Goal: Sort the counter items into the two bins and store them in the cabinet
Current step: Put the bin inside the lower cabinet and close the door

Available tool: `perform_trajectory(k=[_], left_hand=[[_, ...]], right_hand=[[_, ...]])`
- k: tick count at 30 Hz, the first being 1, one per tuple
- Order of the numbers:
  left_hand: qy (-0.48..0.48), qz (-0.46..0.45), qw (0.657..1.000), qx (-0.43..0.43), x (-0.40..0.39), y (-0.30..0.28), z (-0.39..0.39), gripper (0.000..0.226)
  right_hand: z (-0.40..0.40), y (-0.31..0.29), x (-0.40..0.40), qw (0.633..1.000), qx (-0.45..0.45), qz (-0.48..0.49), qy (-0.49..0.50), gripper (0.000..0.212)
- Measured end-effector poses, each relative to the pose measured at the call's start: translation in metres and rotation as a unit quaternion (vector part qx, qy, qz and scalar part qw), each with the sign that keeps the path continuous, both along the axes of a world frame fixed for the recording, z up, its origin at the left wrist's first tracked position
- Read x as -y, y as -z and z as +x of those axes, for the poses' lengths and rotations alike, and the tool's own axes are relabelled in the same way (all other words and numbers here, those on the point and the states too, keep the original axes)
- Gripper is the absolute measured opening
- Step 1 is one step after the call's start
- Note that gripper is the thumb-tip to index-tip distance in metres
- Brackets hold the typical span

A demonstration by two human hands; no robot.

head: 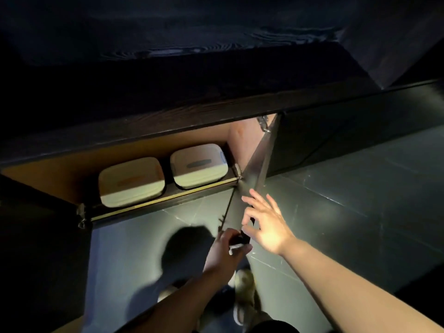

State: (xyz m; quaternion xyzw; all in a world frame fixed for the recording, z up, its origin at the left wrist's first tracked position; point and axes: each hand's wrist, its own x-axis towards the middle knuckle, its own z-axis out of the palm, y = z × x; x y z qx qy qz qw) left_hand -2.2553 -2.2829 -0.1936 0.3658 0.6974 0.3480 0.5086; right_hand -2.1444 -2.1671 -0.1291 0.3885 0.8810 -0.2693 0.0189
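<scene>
Nearest, shoes [242, 284] are seen on the grey floor [336, 212]. A small dark thing [237, 241], too blurry to name, is gripped by the left hand [225, 251] at the near edge of the cabinet door [249, 188]. The right hand [266, 224] is laid on the door, fingers spread apart. Farther back, two white bins [131, 181] [199, 165] are seen side by side inside the cabinet [60, 179].

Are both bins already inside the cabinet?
Yes, the two bins sit side by side on the shelf inside the open cabinet.
</scene>
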Motion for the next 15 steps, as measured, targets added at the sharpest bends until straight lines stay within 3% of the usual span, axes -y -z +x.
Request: perform_trajectory(k=[1,4,6,11,15], left_hand=[[0.019,-0.006,1.0,0.015,-0.004,0.0,0.012,0.02],[0.034,-0.027,0.997,0.059,-0.021,-0.001,0.044,0.03],[0.017,-0.041,0.996,0.075,-0.035,-0.002,0.063,0.031],[0.074,-0.098,0.989,0.085,-0.061,-0.001,0.084,0.044],[-0.063,-0.104,0.993,-0.002,-0.049,-0.009,0.037,0.032]], right_hand=[[0.015,-0.001,-0.001,1.0,0.014,-0.011,0.005,0.004],[0.053,-0.005,-0.004,0.995,0.056,-0.045,0.062,0.06],[0.07,-0.01,-0.009,0.985,0.08,-0.079,0.132,0.076],[0.097,-0.01,-0.025,0.975,0.1,-0.066,0.185,0.078],[0.09,-0.005,-0.029,0.963,0.098,0.029,0.248,0.079]])
